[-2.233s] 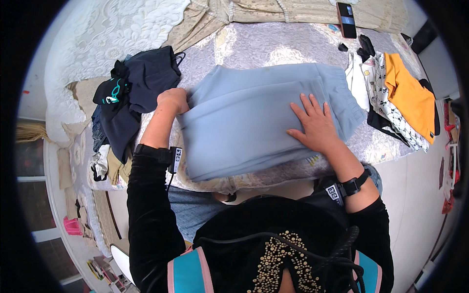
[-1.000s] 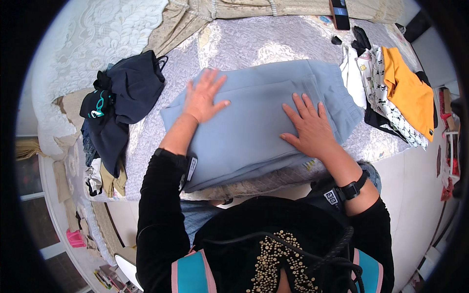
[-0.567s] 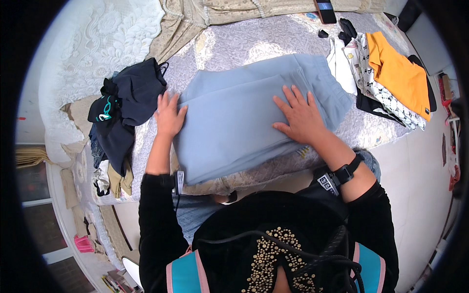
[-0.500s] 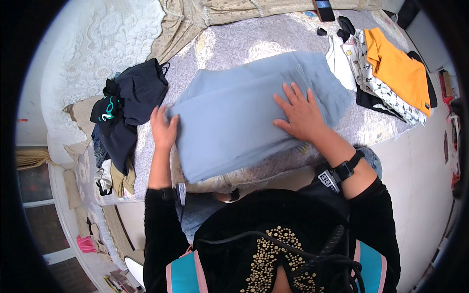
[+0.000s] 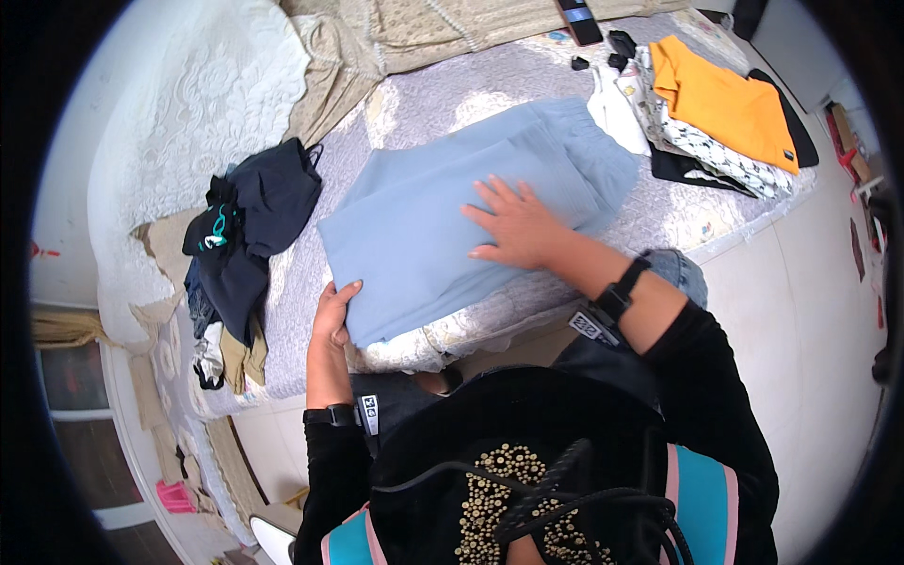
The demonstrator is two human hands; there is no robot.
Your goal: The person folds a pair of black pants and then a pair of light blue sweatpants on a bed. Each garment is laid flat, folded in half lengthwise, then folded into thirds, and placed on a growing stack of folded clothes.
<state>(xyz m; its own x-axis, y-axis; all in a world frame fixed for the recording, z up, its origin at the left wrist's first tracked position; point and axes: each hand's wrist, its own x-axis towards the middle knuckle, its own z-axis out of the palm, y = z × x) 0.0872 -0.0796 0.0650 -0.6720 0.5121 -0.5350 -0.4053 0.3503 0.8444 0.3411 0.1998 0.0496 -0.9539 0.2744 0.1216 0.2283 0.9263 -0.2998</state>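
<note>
Light blue trousers (image 5: 424, 221) lie folded lengthwise on the bed, their gathered elastic waistband toward the far right and the leg ends toward the near left. At the near-left corner, my left hand (image 5: 331, 318) is closed on the edge of the cloth, its thumb on top and the other fingers partly hidden. My right hand (image 5: 516, 226) rests flat on the middle of the trousers with the fingers spread, holding nothing. Some creases run across the cloth near the waistband.
A heap of dark clothes (image 5: 268, 198) lies at the left. To the right is a folded pile topped by an orange garment (image 5: 725, 104), with small black items (image 5: 621, 45) and a phone (image 5: 580, 23) beyond. The patterned bedspread (image 5: 433, 85) ends at the near edge.
My left hand has slid nearer along the leg ends and closed on the corner. My right hand has swept left over the cloth, still flat. The whole view has shifted slightly.
</note>
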